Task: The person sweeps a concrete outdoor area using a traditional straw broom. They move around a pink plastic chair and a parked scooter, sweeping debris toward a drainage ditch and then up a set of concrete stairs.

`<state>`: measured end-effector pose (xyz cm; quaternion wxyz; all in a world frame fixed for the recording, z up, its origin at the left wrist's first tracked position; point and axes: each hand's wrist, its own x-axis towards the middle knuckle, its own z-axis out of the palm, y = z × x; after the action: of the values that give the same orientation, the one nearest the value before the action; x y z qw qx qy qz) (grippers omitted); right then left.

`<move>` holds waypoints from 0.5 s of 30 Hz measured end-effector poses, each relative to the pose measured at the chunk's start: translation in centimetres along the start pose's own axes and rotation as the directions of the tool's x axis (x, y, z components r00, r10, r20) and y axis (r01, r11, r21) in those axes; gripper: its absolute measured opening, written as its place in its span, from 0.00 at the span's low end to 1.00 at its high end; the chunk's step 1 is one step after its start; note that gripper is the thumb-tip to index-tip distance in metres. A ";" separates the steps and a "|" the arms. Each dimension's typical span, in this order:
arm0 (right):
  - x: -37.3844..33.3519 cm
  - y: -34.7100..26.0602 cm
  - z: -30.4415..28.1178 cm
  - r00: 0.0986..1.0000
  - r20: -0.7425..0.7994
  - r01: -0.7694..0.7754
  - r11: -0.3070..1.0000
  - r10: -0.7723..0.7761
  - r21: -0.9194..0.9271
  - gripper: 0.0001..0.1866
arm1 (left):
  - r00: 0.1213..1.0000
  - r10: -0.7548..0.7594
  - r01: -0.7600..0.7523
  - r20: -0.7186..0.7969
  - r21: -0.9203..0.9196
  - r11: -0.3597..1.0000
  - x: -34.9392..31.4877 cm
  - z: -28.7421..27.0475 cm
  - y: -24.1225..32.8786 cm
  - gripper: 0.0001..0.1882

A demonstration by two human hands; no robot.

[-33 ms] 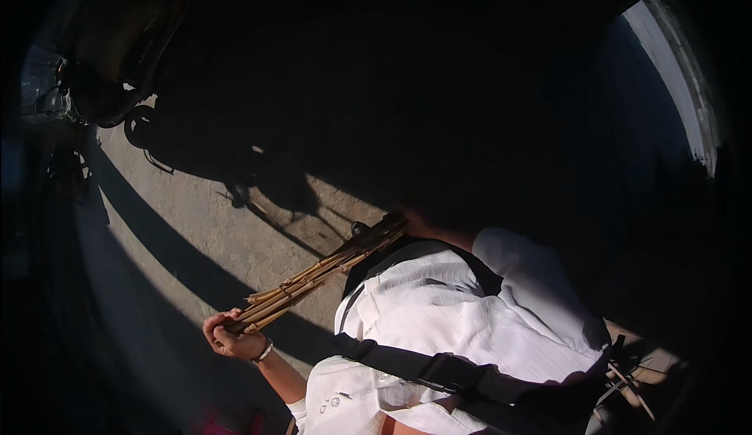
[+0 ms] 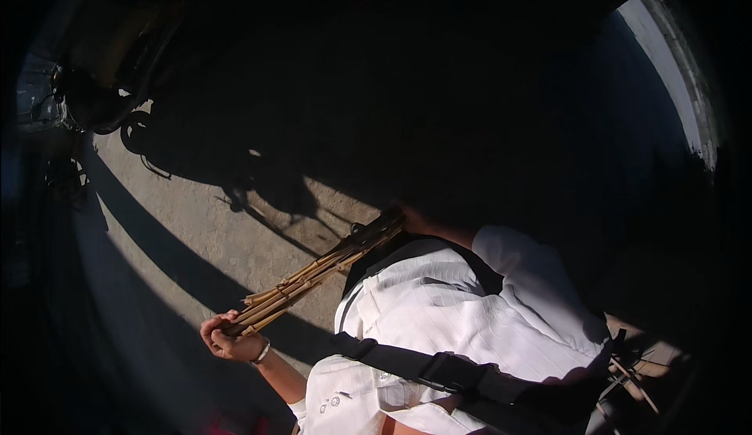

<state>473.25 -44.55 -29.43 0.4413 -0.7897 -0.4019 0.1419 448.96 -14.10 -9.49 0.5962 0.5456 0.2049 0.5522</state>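
Observation:
A bundle of thin, jointed dry canes (image 2: 301, 280) slants across in front of my waist, its lower left end in sunlight and its upper right end in shade. Around that lower end the fingers of my left hand (image 2: 233, 337) are closed; a light bracelet circles the wrist. My right hand (image 2: 409, 217) grips the far end, mostly lost in deep shadow, so its fingers hardly show. Beside the shaded end of the canes is a small dark rounded object (image 2: 357, 230), too dim to name.
Sunlit concrete ground (image 2: 188, 215) lies beyond the canes, crossed by dark shadows. At the far left stands a dark vehicle-like shape (image 2: 98, 102), not clear. Several loose sticks (image 2: 627, 380) lie at the lower right. A black buckled strap (image 2: 446, 372) crosses my white shirt.

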 end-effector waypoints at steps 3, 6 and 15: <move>8.8 -1.8 -1.9 0.987 0.128 -0.098 0.995 0.095 0.014 0.12 | 0.989 0.089 -0.083 0.116 -0.055 0.995 5.3 2.5 1.2 0.09; 16.4 -5.8 -2.9 0.997 0.070 -0.032 0.992 0.024 0.120 0.11 | 0.969 0.247 -0.246 0.004 0.116 0.962 9.6 5.2 4.0 0.11; 20.5 8.1 -5.9 0.974 -0.097 0.215 0.967 -0.204 0.133 0.10 | 0.965 0.258 -0.260 0.051 0.329 0.908 13.3 20.7 -3.0 0.15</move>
<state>493.81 -34.75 -29.95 0.5254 -0.7144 -0.4534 0.0901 471.86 -10.55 -0.71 0.4175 0.6627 0.2192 0.5818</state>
